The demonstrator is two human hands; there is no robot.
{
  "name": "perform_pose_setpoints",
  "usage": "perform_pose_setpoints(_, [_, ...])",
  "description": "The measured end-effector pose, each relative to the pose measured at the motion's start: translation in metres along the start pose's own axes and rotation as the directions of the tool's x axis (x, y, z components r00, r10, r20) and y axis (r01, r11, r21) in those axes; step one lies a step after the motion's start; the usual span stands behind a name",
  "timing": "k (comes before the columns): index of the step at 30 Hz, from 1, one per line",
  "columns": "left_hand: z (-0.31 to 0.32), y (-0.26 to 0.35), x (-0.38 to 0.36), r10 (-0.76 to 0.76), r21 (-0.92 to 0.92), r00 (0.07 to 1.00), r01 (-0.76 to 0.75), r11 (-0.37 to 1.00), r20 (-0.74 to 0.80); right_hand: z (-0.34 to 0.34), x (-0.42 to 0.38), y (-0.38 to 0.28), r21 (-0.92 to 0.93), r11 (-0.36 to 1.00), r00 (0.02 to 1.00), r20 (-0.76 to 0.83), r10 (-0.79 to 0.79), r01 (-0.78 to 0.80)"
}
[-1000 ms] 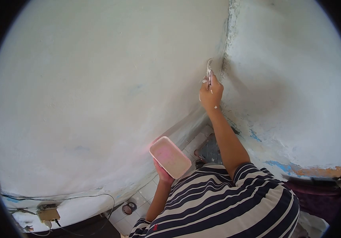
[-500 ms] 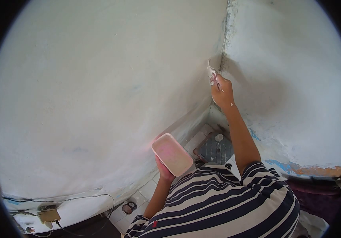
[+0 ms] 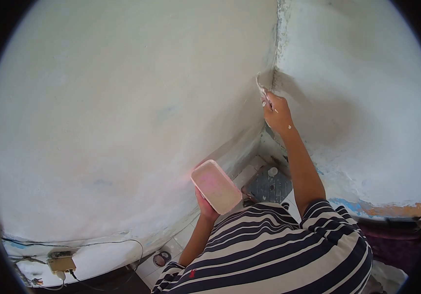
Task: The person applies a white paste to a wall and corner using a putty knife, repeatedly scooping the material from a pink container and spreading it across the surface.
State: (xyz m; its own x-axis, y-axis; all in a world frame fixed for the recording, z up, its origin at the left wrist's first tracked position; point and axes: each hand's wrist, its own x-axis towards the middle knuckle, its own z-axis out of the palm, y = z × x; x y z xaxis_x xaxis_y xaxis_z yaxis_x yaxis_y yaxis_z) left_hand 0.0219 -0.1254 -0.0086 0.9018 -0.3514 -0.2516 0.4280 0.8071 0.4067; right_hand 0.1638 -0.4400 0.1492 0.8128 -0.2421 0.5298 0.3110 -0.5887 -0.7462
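Note:
My right hand [image 3: 279,115], flecked with white paste, is closed around what looks like a putty knife [image 3: 263,89]. White paste coats its thin, curved end, which is at the left wall [image 3: 137,98] close to the corner. Whether the end touches the wall is hard to tell. Lower down, my left hand [image 3: 207,206] grips a pink rectangular tub [image 3: 230,199] from its left and underside. The tub is tilted toward me, with pale residue and a pink patch inside.
The right wall [image 3: 367,108] has peeling blue and orange patches low down. A grey, paint-spotted stool [image 3: 271,188] with a small white round item stands in the corner. At lower left, a socket box [image 3: 62,264] carries plugs and cables. White tiles [image 3: 173,246] cover the floor.
The tub and my left hand have shifted slightly up and right in view. My right hand has moved a little to the right, still holding the putty knife by the corner.

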Motion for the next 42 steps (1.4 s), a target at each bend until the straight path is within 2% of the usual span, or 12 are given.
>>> perform_pose_setpoints(7, [0.008, 0.003, -0.002, -0.021, 0.037, 0.999, 0.02, 0.999, 0.025, -0.014, -0.005, -0.018, -0.1, 0.983, 0.985, 0.067, 0.161, -0.154])
perform_pose_setpoints(10, [0.019, 0.003, -0.004, 0.014, 0.01, 0.998, -0.014, 1.0, -0.058, -0.012, -0.008, 0.0, 0.043, 0.992, 0.976, -0.175, 0.128, -0.123])
perform_pose_setpoints(13, [0.013, 0.002, -0.001, 0.021, -0.001, 0.997, -0.021, 1.0, -0.071, -0.016, -0.004, 0.016, 0.386, 0.885, 0.916, -0.192, 0.352, -0.259])
perform_pose_setpoints(15, [0.003, 0.002, 0.0, 0.022, 0.002, 0.996, -0.022, 1.0, -0.086, -0.019, 0.005, 0.044, 0.798, 0.548, 0.919, 0.019, 0.394, -0.251])
perform_pose_setpoints(18, [0.004, 0.001, -0.001, 0.021, 0.003, 0.995, -0.021, 1.0, -0.102, -0.022, 0.036, 0.002, 0.845, 0.402, 0.801, 0.05, 0.597, -0.352])
perform_pose_setpoints(23, [0.001, 0.0, -0.004, 0.046, 0.021, 0.995, -0.044, 0.999, -0.093, -0.057, 0.098, 0.004, 0.88, 0.402, 0.903, 0.064, 0.425, -0.252])
perform_pose_setpoints(25, [0.003, 0.0, -0.004, 0.051, 0.011, 0.995, -0.051, 0.999, -0.08, -0.074, 0.107, 0.048, 0.731, 0.682, 0.99, -0.105, 0.091, 0.015])
perform_pose_setpoints(26, [0.004, 0.0, -0.003, 0.051, 0.01, 0.996, -0.05, 0.999, -0.074, -0.077, 0.099, 0.039, 0.729, 0.684, 0.99, -0.108, 0.087, 0.02])
perform_pose_setpoints(28, [0.005, -0.001, -0.005, 0.062, 0.005, 0.995, -0.062, 0.998, -0.08, -0.082, 0.064, 0.017, 0.854, 0.491, 0.916, -0.046, 0.399, -0.171])
perform_pose_setpoints(32, [-0.004, -0.001, -0.008, 0.034, 0.005, 0.996, -0.034, 0.999, -0.086, -0.011, 0.025, 0.023, 0.695, 0.599, 0.786, -0.079, 0.613, -0.397])
perform_pose_setpoints(35, [-0.009, 0.0, -0.01, -0.006, 0.022, 0.999, 0.007, 1.0, -0.046, 0.011, 0.044, 0.021, 0.681, 0.543, 0.75, 0.014, 0.661, -0.491])
perform_pose_setpoints(42, [-0.034, 0.006, -0.021, -0.08, 0.041, 0.995, 0.083, 0.996, -0.061, -0.026, 0.127, -0.026, 0.76, 0.566, 0.875, 0.008, 0.484, -0.32])
